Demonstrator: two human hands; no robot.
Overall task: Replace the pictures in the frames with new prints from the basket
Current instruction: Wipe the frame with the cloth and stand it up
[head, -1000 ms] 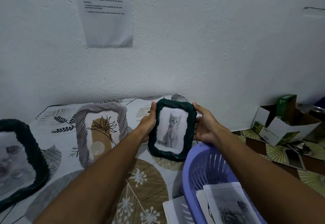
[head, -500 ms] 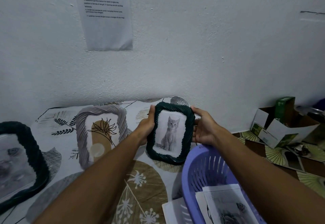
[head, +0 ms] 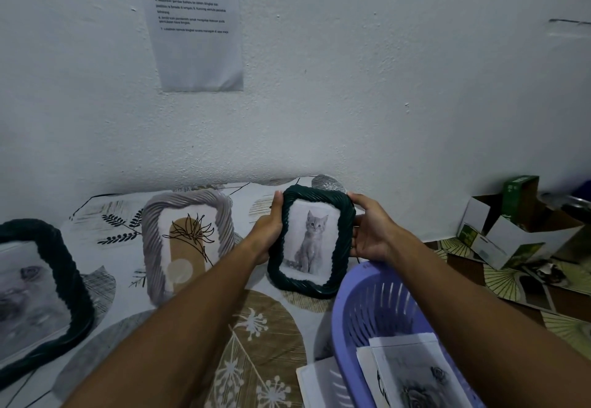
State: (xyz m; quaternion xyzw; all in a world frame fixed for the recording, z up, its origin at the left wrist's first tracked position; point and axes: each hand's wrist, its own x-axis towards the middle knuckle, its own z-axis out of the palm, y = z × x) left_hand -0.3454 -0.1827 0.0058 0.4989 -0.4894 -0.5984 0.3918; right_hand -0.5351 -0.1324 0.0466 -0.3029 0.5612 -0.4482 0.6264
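While both hands grip it, left hand (head: 267, 231) and right hand (head: 371, 231) curled round the dark green rope-edged cat-picture frame (head: 311, 239), lilac plastic basket (head: 358, 308) of paper prints (head: 412, 372) just below

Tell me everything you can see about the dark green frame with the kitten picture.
The dark green frame is a rounded rectangle with a ribbed, rope-like border that looks like moulded plastic. It holds a pale print of a grey kitten sitting upright. It stands in portrait, tilted slightly, on the leaf-patterned tablecloth, beside the purple basket. The left hand grips its left edge, the right hand its right.
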